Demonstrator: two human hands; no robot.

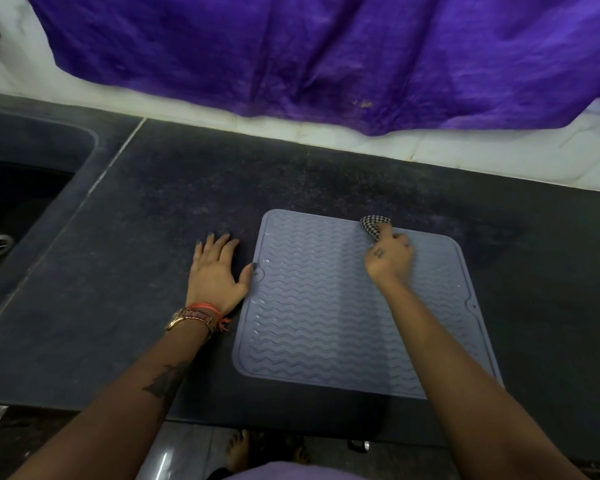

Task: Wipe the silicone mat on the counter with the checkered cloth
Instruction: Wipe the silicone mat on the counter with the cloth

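Presently, the mat (pixel 326 306), a grey-blue silicone sheet with raised wavy ribs and rounded corners, lies flat on the dark surface (pixel 153 220), slightly skewed to its front edge. A small hole shows near the mat's left rim and another near its right rim.

The right hand (pixel 390 256) is over the far part of the mat, near the far edge and right of centre. Its fingers are curled closed around the cloth (pixel 374 226), a black-and-white checkered piece bunched into a wad. The cloth juts out beyond the fingertips and meets the mat close to its far rim. A small mark shows on the back of this hand.

The left hand (pixel 217 271) lies open and flat on the surface just left of the mat, fingers spread and pointing away from the person. The thumb tip reaches the mat's left rim, beside the hole. It grips nothing. The left wrist carries a gold watch (pixel 179 318) and orange thread bands; a tattoo shows on the forearm.

A sink (pixel 32 188) with a metal drain is set into the surface at far left, well apart from the mat. A purple sheet (pixel 326 53) hangs over the pale tiled wall behind.
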